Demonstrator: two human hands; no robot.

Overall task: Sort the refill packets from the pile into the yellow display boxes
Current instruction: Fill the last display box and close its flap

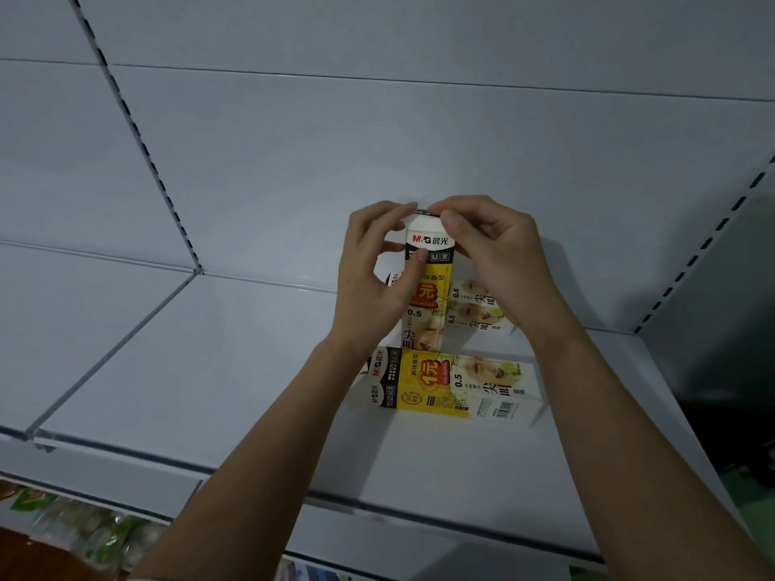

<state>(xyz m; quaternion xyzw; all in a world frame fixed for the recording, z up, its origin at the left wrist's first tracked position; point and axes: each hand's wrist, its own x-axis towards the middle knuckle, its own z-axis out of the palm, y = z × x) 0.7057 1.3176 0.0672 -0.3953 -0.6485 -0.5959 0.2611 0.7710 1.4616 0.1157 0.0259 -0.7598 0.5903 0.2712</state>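
Observation:
A tall yellow, white and black display box (427, 283) stands upright on the white shelf (209, 371). My left hand (373, 278) grips its left side, with the fingertips at the top flap. At the top right edge, my right hand (495, 249) pinches the box's upper flap. A second yellow display box (457, 385) lies flat on its side just in front of the upright one. Behind it to the right, a third box (478, 308) lies flat, partly hidden by my right wrist. No loose refill packets are visible.
The shelf's back wall (377, 140) rises close behind the boxes, with slotted uprights at left (138, 132) and right (687, 262). Green and white packaged goods (84, 526) sit on a lower level at the bottom left.

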